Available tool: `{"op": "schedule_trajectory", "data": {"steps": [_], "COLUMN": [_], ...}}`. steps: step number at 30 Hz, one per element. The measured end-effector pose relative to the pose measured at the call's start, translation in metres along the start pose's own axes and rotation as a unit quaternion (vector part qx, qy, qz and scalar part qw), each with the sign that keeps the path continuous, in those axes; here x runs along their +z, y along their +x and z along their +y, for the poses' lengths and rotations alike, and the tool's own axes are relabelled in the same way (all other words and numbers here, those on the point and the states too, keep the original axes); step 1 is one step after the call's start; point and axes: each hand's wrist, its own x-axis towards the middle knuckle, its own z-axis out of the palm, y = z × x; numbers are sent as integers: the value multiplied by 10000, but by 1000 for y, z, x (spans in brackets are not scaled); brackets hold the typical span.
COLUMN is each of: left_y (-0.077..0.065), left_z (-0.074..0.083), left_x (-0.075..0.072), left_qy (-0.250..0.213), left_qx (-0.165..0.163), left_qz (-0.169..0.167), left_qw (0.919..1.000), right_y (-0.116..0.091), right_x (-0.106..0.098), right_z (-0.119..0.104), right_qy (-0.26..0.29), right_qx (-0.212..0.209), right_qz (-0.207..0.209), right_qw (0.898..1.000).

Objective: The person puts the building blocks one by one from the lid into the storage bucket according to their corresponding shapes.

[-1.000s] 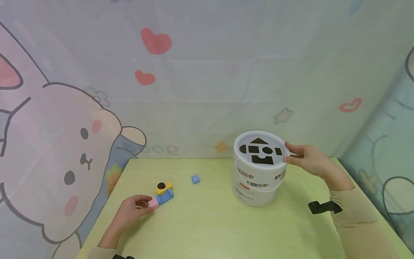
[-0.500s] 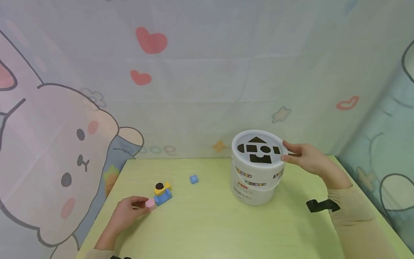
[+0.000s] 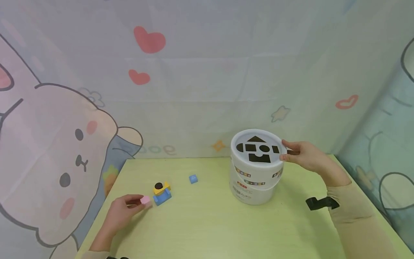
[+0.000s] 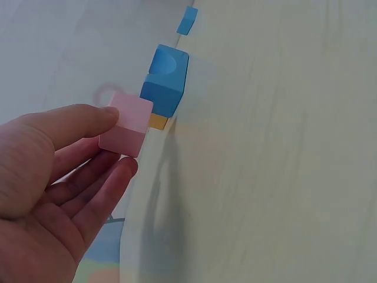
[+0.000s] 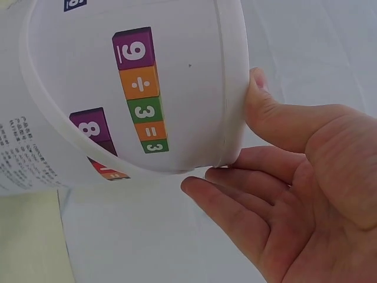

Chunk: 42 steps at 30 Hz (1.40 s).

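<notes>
A small pink block (image 3: 146, 201) is pinched between the thumb and fingertips of my left hand (image 3: 119, 213), at the table's left side. Just right of it lies a blue block (image 4: 171, 88) with a rounded notch, apart from the pink one in the head view. Behind that blue block sits a yellow piece (image 3: 166, 186) with a dark round spot. My right hand (image 3: 305, 157) grips the upper rim of a white bucket (image 3: 253, 196), thumb on the rim and fingers at its side. The bucket stands upright, its lid (image 3: 258, 136) cut with several dark shaped holes.
One small blue block (image 3: 193, 178) lies farther back, between the left-hand blocks and the bucket. A light green table (image 3: 200, 230) runs back to a printed cloth (image 3: 200, 90) with a rabbit and hearts.
My left hand has drawn the pink block left, away from the notched blue block it was against. My right hand keeps its hold on the bucket; the head view has shifted slightly.
</notes>
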Motion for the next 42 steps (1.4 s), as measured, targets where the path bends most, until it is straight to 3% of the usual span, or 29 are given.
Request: {"op": "schedule_trajectory", "data": {"steps": [9, 12, 17, 23, 29, 36, 42], "left_y": [9, 14, 15, 20, 26, 34, 38], "left_z": [17, 27, 49, 85, 129, 185, 221], "left_x": [4, 8, 15, 30, 49, 73, 91], "left_qy": [-400, -426, -910, -1488, -2011, -2330, -2459], "left_qx": [362, 492, 613, 1029, 1507, 2018, 2386], "left_qz": [133, 159, 122, 44, -137, -553, -715], "left_qw": [9985, 9978, 9939, 9835, 9678, 9497, 9368], "right_y": [7, 10, 15, 17, 16, 17, 20], "right_x": [-9, -16, -23, -26, -25, -23, -21], "right_z": [-12, -17, -22, -21, -24, -33, -39], "right_qy": [-442, -694, -945, -849, -774, -865, -823], "right_qx": [-190, -199, -111, 91, 225, 310, 430], "right_qz": [-224, -381, -558, -572, -576, -535, -586], "right_qw": [9986, 9967, 9939, 9947, 9951, 9943, 9940]}}
